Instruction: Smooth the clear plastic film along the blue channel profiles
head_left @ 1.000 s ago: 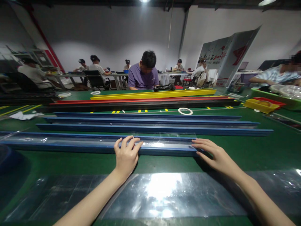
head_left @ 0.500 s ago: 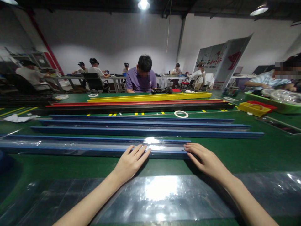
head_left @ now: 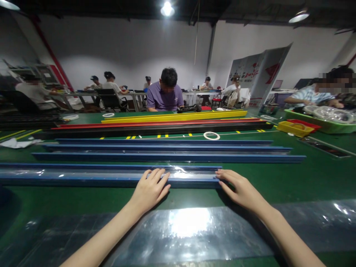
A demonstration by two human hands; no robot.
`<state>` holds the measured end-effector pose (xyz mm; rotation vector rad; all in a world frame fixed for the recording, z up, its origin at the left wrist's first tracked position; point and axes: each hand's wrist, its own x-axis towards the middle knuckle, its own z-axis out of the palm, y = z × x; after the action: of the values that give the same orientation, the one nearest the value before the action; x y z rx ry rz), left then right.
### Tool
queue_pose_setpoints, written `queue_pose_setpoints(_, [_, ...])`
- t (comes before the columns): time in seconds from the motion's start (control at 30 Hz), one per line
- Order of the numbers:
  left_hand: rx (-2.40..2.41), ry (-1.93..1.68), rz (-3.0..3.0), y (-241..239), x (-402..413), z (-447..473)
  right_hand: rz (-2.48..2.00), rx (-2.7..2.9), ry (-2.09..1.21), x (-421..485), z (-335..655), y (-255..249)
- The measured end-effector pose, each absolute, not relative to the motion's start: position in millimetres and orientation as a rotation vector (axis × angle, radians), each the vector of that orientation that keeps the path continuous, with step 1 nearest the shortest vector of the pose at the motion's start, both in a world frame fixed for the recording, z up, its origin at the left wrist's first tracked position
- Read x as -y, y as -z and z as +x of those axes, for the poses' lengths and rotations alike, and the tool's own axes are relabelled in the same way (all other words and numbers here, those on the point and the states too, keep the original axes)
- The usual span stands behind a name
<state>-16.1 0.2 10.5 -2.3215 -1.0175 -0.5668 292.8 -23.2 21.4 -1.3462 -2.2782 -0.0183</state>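
A long blue channel strip wrapped in clear film lies across the green table just in front of me. My left hand rests on its near edge, fingers stretched out flat on the film. My right hand lies at the strip's right end, fingers extended and touching the end. A sheet of clear plastic film is spread on the table under my forearms.
Several more blue strips lie parallel behind. Farther back lie black, red and yellow strips, a tape ring, and yellow and green trays at right. A person in purple sits opposite; others work behind.
My left hand has slid a little along the strip's near edge, with its fingers flatter. The right hand stays at the strip's end. The view has tilted slightly upward.
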Motion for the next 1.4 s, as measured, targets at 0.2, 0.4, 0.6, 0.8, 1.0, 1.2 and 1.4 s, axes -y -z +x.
queue_pose_setpoints(0.2, [0.988, 0.531, -2.398, -22, -6, 3, -1.316, 2.230, -0.094, 22, 293, -24])
queue_pose_setpoints(0.4, [0.909, 0.524, -2.449, -16, -9, 24, -1.358, 2.184, -0.194, 24, 290, -28])
queue_pose_setpoints(0.6, [0.906, 0.692, -2.409, -9, -7, 22, -1.394, 2.177, -0.211, 24, 290, -28])
queue_pose_setpoints(0.8, [0.960, 0.723, -2.559, -14, -8, 13, -1.429, 2.168, -0.212, 26, 289, -28])
queue_pose_setpoints(1.0, [1.058, 0.640, -2.716, -24, -9, 10, -1.455, 2.149, -0.229, 26, 287, -27])
queue_pose_setpoints(1.2, [1.200, 0.555, -2.874, -26, -12, 6, -1.470, 2.129, -0.243, 25, 287, -23])
queue_pose_setpoints(1.4, [1.197, 0.512, -2.879, -26, -13, 5, -1.471, 2.132, -0.222, 25, 287, -24])
